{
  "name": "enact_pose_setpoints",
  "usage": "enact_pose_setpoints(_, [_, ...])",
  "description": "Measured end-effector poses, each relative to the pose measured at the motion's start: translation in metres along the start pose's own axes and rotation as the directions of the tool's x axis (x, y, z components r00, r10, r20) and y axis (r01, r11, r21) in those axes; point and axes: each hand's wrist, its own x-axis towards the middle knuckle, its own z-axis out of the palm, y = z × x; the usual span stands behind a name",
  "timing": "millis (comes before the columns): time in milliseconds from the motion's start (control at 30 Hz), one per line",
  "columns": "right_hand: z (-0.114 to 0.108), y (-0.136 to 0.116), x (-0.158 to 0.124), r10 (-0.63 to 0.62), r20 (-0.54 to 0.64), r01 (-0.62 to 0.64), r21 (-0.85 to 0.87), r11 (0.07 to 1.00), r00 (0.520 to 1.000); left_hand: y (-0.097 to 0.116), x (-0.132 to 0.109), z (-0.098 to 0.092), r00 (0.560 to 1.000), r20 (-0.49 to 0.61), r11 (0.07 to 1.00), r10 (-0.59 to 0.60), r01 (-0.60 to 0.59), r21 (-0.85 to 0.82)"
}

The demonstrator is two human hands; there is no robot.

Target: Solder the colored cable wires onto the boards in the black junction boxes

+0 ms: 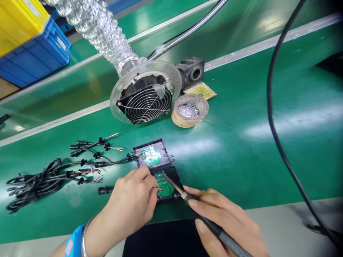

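Observation:
My right hand (225,217) grips a soldering iron (209,223), whose tip reaches over the upper part of a green circuit board (166,188) in a black plastic case (175,175). At that board's left side my left hand (134,196) is closed in a pinch on thin wires (160,189), mostly hidden by the fingers. A short black cable with a round connector (104,190) runs beneath this hand. Just beyond lies a second open case (136,143) holding another green board (153,157), with a black cable (115,162) whose coloured wires reach the board.
Left on the green bench (230,157) lie short cables (93,145) and a bundle of long black cables (40,182). A fume extractor fan (148,105), a bowl of solder bits (189,111) and an iron stand (194,73) are behind. A thick black cord (273,121) hangs at right.

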Motion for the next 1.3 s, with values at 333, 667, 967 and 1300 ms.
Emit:
enact_pose_setpoints(333, [-0.002, 0.001, 0.006, 0.052, 0.043, -0.055, 0.078, 0.995, 0.998, 0.000, 0.009, 0.001, 0.999, -0.019, 0.996, -0.045, 0.046, 0.076])
enact_pose_setpoints(667, [-0.004, 0.000, 0.017, 0.064, 0.032, -0.067, 0.133, 0.989, 0.997, 0.002, 0.015, 0.000, 0.998, -0.048, 0.994, -0.037, 0.041, 0.099])
enact_pose_setpoints(967, [-0.005, 0.000, 0.023, 0.063, 0.044, -0.069, 0.164, 0.984, 0.997, -0.002, 0.014, -0.003, 1.000, -0.026, 0.996, 0.005, -0.002, 0.093])
enact_pose_setpoints(1300, [-0.003, 0.003, 0.016, 0.078, 0.022, -0.080, 0.154, 0.985, 0.997, -0.004, 0.011, 0.003, 0.994, -0.104, 0.996, 0.027, -0.017, 0.089])
